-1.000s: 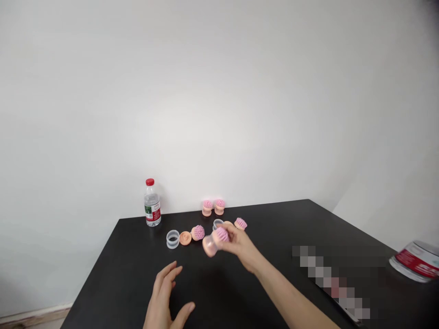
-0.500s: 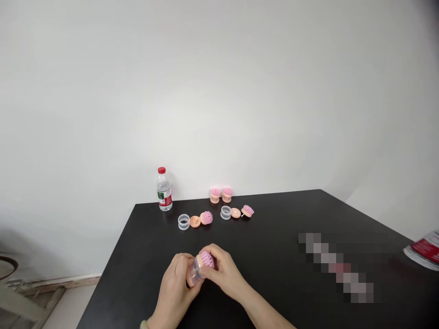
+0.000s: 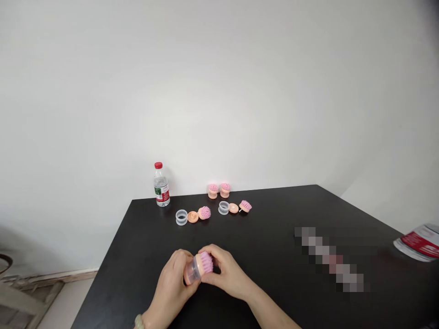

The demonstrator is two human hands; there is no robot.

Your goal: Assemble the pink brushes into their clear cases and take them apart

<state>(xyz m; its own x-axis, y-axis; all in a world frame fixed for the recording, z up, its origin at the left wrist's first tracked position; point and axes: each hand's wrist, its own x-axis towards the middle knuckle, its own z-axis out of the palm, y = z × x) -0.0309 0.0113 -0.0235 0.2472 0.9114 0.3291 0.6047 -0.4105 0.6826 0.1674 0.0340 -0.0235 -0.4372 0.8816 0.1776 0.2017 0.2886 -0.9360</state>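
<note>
Presently in hand: one round brush with pink bristles, a peach plastic body and a clear plastic sleeve [image 3: 198, 268], tilted on its side over the near part of the table, with the bristles toward my right.
Left hand [image 3: 169, 292]: clenched around the sleeve and peach end of that brush; a pale beaded bracelet [image 3: 139, 321] sits at the wrist.
Right hand [image 3: 228, 274]: closed on the bristle end of the same brush, close against my left hand.
Work surface: a matte black table [image 3: 274, 237], its far edge meeting a plain white wall [image 3: 219, 91].
Far row: two upright pink-and-peach brush heads [image 3: 218, 190], side by side, almost touching.
Left set: a clear plastic ring [image 3: 181, 217], a peach disc [image 3: 192, 216] and a pink-bristled head [image 3: 204, 212], lying in a line, just beside one another.
Right set: a matching clear ring [image 3: 223, 208], peach disc [image 3: 233, 208] and pink-bristled head [image 3: 245, 206], also in a line.
Far left: a clear plastic water bottle with a red cap [image 3: 161, 185], upright near the wall.
Right side: a pixelated patch [image 3: 325, 258] hides whatever lies there; a red-and-silver package [image 3: 416, 242] sits at the table's edge.
</note>
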